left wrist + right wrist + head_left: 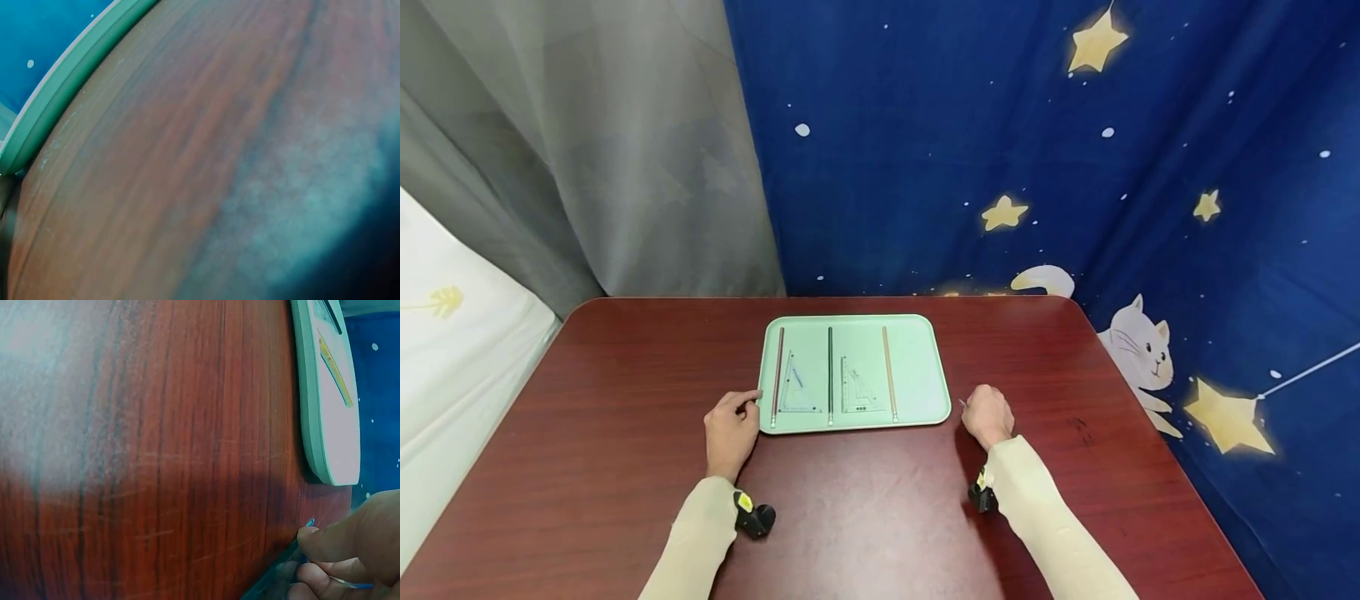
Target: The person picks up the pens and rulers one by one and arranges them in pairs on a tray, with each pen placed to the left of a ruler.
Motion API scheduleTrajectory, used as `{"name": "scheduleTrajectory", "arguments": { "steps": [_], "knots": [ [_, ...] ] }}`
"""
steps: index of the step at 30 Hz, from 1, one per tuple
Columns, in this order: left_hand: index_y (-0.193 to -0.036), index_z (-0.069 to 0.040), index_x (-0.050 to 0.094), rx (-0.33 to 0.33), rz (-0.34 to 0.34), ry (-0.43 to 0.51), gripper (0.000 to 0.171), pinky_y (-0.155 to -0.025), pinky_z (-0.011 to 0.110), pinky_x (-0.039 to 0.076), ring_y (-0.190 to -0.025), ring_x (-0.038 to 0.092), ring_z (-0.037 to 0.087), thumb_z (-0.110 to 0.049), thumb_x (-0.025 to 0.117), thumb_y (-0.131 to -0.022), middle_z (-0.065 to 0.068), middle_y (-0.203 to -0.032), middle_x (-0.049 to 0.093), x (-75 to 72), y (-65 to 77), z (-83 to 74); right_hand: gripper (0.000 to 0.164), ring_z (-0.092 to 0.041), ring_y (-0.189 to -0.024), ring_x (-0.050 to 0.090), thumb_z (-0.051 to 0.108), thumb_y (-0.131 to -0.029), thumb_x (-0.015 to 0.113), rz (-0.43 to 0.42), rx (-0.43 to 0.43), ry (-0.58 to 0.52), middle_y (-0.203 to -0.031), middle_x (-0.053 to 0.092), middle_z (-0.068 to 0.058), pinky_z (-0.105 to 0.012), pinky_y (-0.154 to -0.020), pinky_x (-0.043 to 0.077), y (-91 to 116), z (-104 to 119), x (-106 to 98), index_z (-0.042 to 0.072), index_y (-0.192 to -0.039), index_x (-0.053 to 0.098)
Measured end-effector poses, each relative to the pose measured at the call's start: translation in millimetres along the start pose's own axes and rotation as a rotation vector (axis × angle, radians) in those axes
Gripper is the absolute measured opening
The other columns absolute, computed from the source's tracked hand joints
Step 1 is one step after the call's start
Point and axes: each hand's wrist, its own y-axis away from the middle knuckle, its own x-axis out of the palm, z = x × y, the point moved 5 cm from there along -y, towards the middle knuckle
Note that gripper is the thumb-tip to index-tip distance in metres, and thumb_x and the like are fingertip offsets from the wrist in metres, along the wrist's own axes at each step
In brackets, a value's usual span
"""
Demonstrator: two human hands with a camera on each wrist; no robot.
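Note:
A pale green tray (925,392) lies near the table's far edge. On it, left to right, are a red pencil (778,375), a clear set square (790,407), a dark green pencil (831,375), a second clear set square (850,405) and an orange-yellow pencil (890,371). My left hand (731,429) touches the tray's left rim with an extended index finger. Right of the tray, my right hand (988,414) pinches a thin, clear, flat piece (275,575) between thumb and fingers, low over the table. Its full shape is hidden by the hand.
The dark red wooden table (865,517) extends around the tray on all sides. Behind it hang a grey curtain (647,167) and a blue curtain (910,167) with stars. A small black device (756,520) sits at each wrist.

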Motion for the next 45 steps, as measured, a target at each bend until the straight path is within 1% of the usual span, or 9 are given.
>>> {"name": "scheduleTrajectory", "arguments": {
  "steps": [5, 8, 13, 19, 23, 27, 31, 37, 45],
  "knots": [
    [-0.095, -0.007, 0.076, 0.01, -0.013, 0.0, 0.025, -0.059, 0.023, 0.044, -0.06, 0.055, 0.011, -0.001, 0.053, -0.086, 0.008, -0.089, 0.071, 0.7, -0.9, -1.2, 0.009, -0.037, -0.086, 0.066, 0.016, -0.083, 0.064, 0.008, -0.068, 0.045, -0.093, 0.069, -0.014, -0.051, -0.069, 0.052, -1.3, 0.0, -2.4, 0.01, -0.084, 0.07],
    [-0.095, -0.007, 0.076, 0.012, -0.021, -0.003, 0.025, -0.06, 0.025, 0.045, -0.063, 0.058, 0.014, -0.001, 0.053, -0.086, 0.007, -0.089, 0.071, 1.0, -1.1, -1.7, 0.014, -0.033, -0.087, 0.065, 0.015, -0.081, 0.069, 0.043, -0.221, 0.042, -0.093, 0.067, -0.014, -0.047, -0.071, 0.052, -2.4, 1.4, -5.7, 0.007, -0.092, 0.068],
    [-0.095, -0.007, 0.076, 0.007, -0.014, -0.004, 0.026, -0.061, 0.024, 0.046, -0.068, 0.062, 0.019, -0.002, 0.053, -0.086, 0.008, -0.09, 0.071, 0.6, -1.2, -1.3, 0.054, -0.027, -0.095, 0.057, 0.008, -0.068, 0.082, 0.219, -0.5, 0.066, -0.104, 0.057, -0.014, -0.042, -0.084, 0.049, 3.8, 0.7, -14.4, 0.001, -0.117, 0.058],
    [-0.096, -0.007, 0.076, -0.003, -0.012, -0.006, 0.026, -0.061, 0.016, 0.042, -0.07, 0.063, 0.019, -0.001, 0.053, -0.086, 0.008, -0.091, 0.071, -2.7, -0.5, 0.2, 0.097, -0.026, -0.098, 0.056, 0.013, -0.049, 0.094, 0.305, -0.594, 0.192, -0.113, 0.049, -0.016, -0.041, -0.085, 0.049, 18.9, -15.4, -21.8, -0.002, -0.132, 0.044],
    [-0.097, -0.008, 0.076, -0.011, -0.001, -0.014, 0.026, -0.061, 0.015, 0.041, -0.067, 0.06, 0.017, -0.003, 0.052, -0.088, 0.008, -0.093, 0.071, -2.1, -0.8, 2.2, 0.108, -0.028, -0.096, 0.056, 0.017, -0.042, 0.096, 0.29, -0.569, 0.246, -0.11, 0.048, -0.018, -0.041, -0.085, 0.049, 28.5, -23.3, -19.3, -0.007, -0.131, 0.042],
    [-0.098, -0.008, 0.076, -0.027, 0.008, -0.018, 0.026, -0.062, 0.013, 0.04, -0.07, 0.062, 0.018, -0.004, 0.052, -0.088, 0.008, -0.094, 0.071, -0.4, -0.1, 3.6, 0.089, -0.03, -0.086, 0.057, 0.018, -0.041, 0.096, 0.25, -0.515, 0.27, -0.098, 0.05, -0.017, -0.042, -0.081, 0.049, 33.5, -26.1, -17.6, -0.008, -0.113, 0.05],
    [-0.098, -0.007, 0.076, -0.016, 0.006, -0.013, 0.027, -0.062, 0.016, 0.042, -0.071, 0.062, 0.02, -0.002, 0.052, -0.088, 0.009, -0.094, 0.071, 0.4, -0.2, 1.8, 0.073, -0.03, -0.083, 0.058, 0.013, -0.045, 0.095, 0.23, -0.457, 0.229, -0.091, 0.054, -0.017, -0.044, -0.077, 0.05, 36.6, -29.4, -18.1, -0.006, -0.101, 0.052],
    [-0.096, -0.006, 0.076, 0.005, -0.008, -0.015, 0.026, -0.063, 0.026, 0.045, -0.07, 0.063, 0.022, -0.001, 0.052, -0.087, 0.009, -0.092, 0.071, 0.1, -2.2, 0.3, 0.06, -0.025, -0.08, 0.057, 0.008, -0.049, 0.092, 0.18, -0.384, 0.116, -0.086, 0.059, -0.013, -0.041, -0.073, 0.05, 41.4, -36.1, -20.6, -0.005, -0.098, 0.059],
    [-0.098, -0.008, 0.076, -0.016, 0.007, -0.011, 0.027, -0.061, 0.018, 0.041, -0.067, 0.058, 0.016, -0.003, 0.051, -0.088, 0.008, -0.094, 0.071, 0.5, 0.1, 1.9, 0.063, -0.034, -0.08, 0.056, 0.027, -0.052, 0.093, 0.135, -0.264, 0.1, -0.088, 0.053, -0.019, -0.048, -0.076, 0.048, 45.2, -31.1, -17.4, -0.007, -0.093, 0.058]
  ]
}}
